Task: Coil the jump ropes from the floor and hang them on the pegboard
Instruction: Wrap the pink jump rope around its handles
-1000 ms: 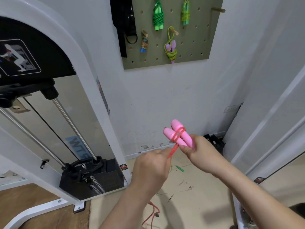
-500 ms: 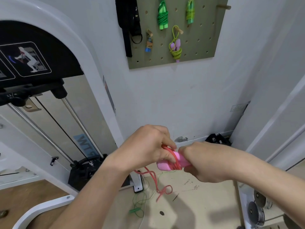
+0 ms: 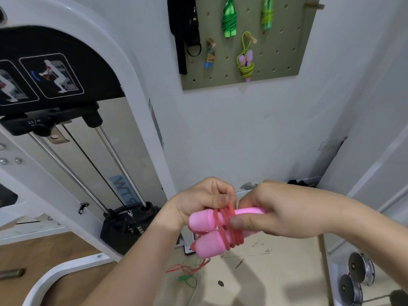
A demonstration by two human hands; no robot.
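Our right hand [image 3: 280, 215] wraps round the pink handles [image 3: 203, 219], the thumb pressing across the windings, so the two handles are clamped side by side. Our left hand [image 3: 198, 206] pinches the red cord [image 3: 235, 240] just above the handles, where several turns cross them. Below, the loose tail [image 3: 183, 267] of that cord drops to the floor [image 3: 276, 272] and lies touching or crossing a thin green rope [image 3: 187, 280] that is not yet coiled. Up on the wall, the pegboard [image 3: 287, 54] carries other bundled ropes, and a bare peg [image 3: 313, 5] shows near its upper right corner.

The turns look bunched near the handle ends. If we ease the thumb or lose tension in the pinch, we judge they could slide off the rounded tips and the bundle would spring open. The tail may also snag the green rope as we draw it up, dragging it along or knotting the two. And if we wind everything tight, no loop is left to hook over a peg.
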